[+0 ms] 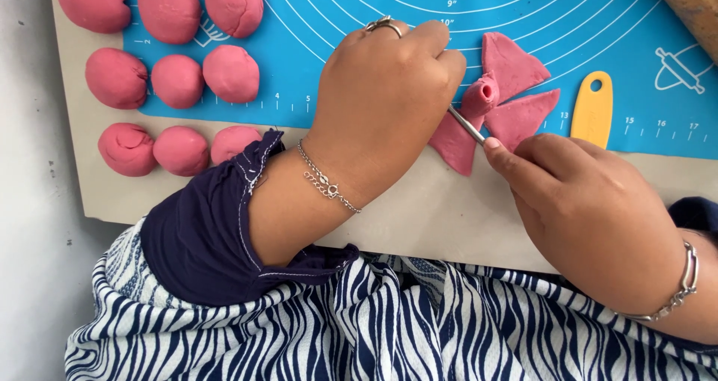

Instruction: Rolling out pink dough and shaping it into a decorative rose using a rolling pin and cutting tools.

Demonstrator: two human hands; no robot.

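A pink dough flower (499,100) with flat petals and a rolled centre lies on the blue baking mat (359,22). My left hand (381,104), wearing a ring and a chain bracelet, rests closed over the flower's left side, fingers touching the dough. My right hand (580,209) grips a thin metal tool (467,124) whose tip lies against the flower's rolled centre. A metal bracelet sits on my right wrist.
Several pink dough balls (179,80) sit in rows at the left of the mat and the beige board (419,209) under it. A yellow plastic scraper (593,109) lies right of the flower. A wooden rolling pin (692,3) shows at top right.
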